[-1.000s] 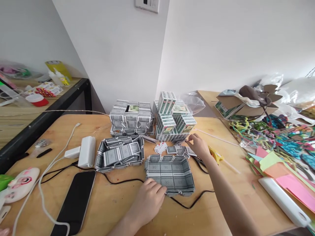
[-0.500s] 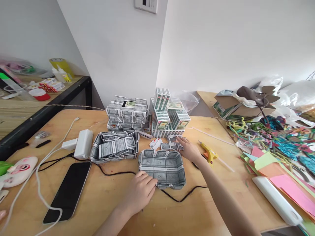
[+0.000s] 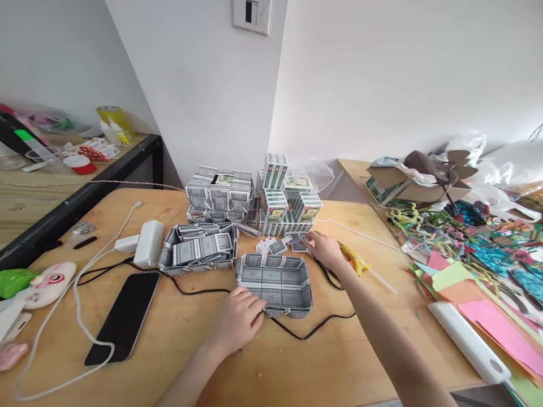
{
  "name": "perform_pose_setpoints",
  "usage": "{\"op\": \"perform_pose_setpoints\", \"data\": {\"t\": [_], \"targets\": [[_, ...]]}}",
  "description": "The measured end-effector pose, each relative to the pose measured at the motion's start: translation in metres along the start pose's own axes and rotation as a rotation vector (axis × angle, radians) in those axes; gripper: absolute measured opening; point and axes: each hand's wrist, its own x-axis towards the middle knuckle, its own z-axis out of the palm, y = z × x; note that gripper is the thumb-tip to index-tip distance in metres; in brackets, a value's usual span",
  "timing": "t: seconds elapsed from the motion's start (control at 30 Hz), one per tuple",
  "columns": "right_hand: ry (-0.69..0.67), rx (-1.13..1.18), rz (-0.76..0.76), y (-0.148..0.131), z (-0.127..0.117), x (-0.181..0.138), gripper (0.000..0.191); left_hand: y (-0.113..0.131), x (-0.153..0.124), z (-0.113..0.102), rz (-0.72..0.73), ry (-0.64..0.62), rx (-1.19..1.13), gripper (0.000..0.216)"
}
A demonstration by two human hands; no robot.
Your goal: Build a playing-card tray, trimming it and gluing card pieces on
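Observation:
An open box (image 3: 275, 282) made of folded playing cards stands in front of me. My left hand (image 3: 240, 317) is closed on its near left corner, fingers curled at the rim. Beyond the box's far right corner, my right hand (image 3: 324, 249) reaches into loose playing cards (image 3: 278, 247). Its thumb and fingers pinch together at a card (image 3: 299, 247), partly hidden by the fingertips. To the left sits a second playing-card box (image 3: 198, 265) filled with loose cards.
Behind are a larger card-covered box (image 3: 220, 189) and stacked card packs (image 3: 275, 206). A yellow glue gun (image 3: 355, 260) lies right of my right hand. A black cable (image 3: 303, 337) runs around the box. A phone (image 3: 123, 319), white adapter (image 3: 149, 243) and coloured paper (image 3: 487, 316) lie around.
The view has shifted slightly. My right hand has moved among the loose cards, which lie more spread apart. My left hand stays on the box's near left corner.

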Motion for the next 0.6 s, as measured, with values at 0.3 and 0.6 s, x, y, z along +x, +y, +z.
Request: {"op": "perform_pose_setpoints", "data": {"t": [0.3, 0.6], "targets": [[-0.074, 0.168, -0.217, 0.007, 0.009, -0.006, 0.028, 0.001, -0.001, 0.001, -0.002, 0.020, 0.000, 0.016], [-0.035, 0.238, -0.212, 0.008, 0.014, 0.008, 0.033, 0.000, -0.001, 0.004, 0.012, 0.082, 0.015, 0.015]]}}
